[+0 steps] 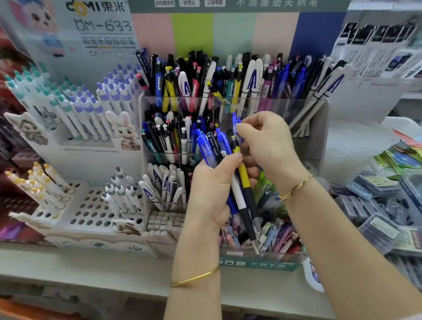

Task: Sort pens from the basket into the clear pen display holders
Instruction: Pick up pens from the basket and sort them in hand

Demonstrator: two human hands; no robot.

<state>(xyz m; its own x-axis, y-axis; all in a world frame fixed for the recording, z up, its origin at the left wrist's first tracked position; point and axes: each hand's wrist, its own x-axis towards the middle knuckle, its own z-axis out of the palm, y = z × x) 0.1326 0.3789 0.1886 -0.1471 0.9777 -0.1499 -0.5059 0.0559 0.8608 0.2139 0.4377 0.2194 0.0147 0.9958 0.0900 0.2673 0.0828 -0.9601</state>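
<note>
Sorting under way: gripping a bunch of pens (242, 182) in the left hand (212, 187), pinching one blue pen (234, 118) from it with the right hand (267, 144), in front of the holders (316, 135). Next, probably: finding matching blues (299, 76) (back row, right?) and slipping it into that crowded row. Beside: white rack (87, 211) left, packets (375, 188) right.

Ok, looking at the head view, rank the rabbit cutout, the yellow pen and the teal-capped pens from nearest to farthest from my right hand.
1. Yellow pen, in the left hand's bundle of pens, just below-left of the right hand, which pinches a blue pen.
2. Rabbit cutout, on the white stand, left.
3. Teal-capped pens, far upper left.
</note>
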